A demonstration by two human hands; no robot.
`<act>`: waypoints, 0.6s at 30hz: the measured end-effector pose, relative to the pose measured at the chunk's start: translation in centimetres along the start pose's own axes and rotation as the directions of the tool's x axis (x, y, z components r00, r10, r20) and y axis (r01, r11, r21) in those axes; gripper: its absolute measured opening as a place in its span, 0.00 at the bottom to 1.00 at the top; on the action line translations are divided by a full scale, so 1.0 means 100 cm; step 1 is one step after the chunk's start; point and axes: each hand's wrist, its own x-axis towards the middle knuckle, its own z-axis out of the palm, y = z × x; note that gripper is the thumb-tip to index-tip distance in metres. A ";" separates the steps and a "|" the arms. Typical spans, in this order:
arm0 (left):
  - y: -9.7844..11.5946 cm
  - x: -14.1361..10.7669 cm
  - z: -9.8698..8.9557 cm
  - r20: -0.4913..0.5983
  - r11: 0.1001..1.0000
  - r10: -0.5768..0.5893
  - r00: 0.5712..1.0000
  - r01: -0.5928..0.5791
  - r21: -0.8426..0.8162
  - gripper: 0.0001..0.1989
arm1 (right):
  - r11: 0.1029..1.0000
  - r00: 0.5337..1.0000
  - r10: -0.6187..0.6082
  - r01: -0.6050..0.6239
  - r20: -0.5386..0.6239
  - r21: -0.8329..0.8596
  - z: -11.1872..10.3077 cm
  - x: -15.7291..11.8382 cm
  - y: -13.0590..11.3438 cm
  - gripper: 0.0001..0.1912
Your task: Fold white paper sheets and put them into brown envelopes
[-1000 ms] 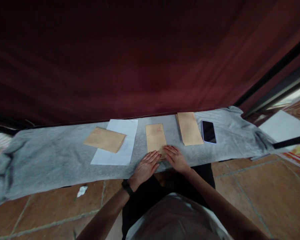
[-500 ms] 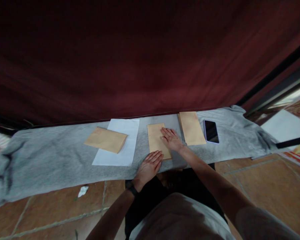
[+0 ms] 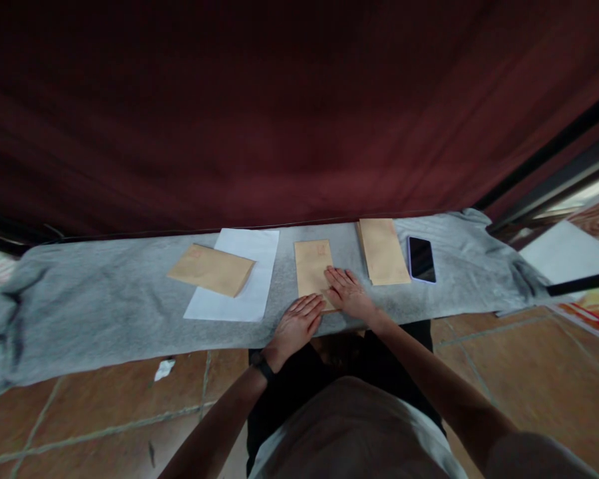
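Observation:
A tan paper envelope point(image 3: 311, 266) lies flat in front of me, with a faint reddish print near its top right corner. My left hand point(image 3: 299, 320) rests on its lower left part, fingers stretched out. On its lower right edge lies my right hand point(image 3: 348, 293), also flat with fingers extended. The two hands cover the envelope's bottom portion. To the right is a stack of similar envelopes point(image 3: 383, 253). Further left, another tan envelope point(image 3: 212, 269) lies slantwise over a white sheet of paper point(image 3: 259, 279).
A grey cloth point(image 3: 110, 299) covers the narrow bench. Right of the stack lies a phone point(image 3: 422, 259) with a dark screen. A dark red curtain point(image 3: 279, 133) rises behind. On the tiled floor point(image 3: 524, 359) at the left is a crumpled white tissue point(image 3: 164, 369).
My right hand has slid down toward the near end of the envelope, uncovering the reddish print. My left hand stays at the lower left. The view has shifted slightly.

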 end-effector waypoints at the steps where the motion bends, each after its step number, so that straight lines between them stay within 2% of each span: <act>1: 0.000 0.000 0.000 0.001 1.000 0.002 1.000 -0.002 0.000 0.20 | 1.000 1.000 -0.022 0.022 0.012 0.006 -0.002 -0.006 -0.002 0.29; 9: 0.001 0.000 -0.001 0.016 1.000 -0.001 1.000 0.001 -0.012 0.20 | 0.986 0.987 -0.150 0.144 0.062 0.087 -0.016 -0.057 -0.015 0.28; 13: 0.000 0.009 -0.006 0.015 0.999 -0.026 1.000 0.027 -0.042 0.17 | 0.985 0.987 -0.151 0.144 0.062 0.097 -0.018 -0.062 -0.016 0.28; 18: -0.014 0.042 -0.005 0.026 0.998 -0.069 0.997 0.069 -0.007 0.18 | 0.986 0.989 -0.140 0.134 0.054 0.098 -0.016 -0.060 -0.016 0.29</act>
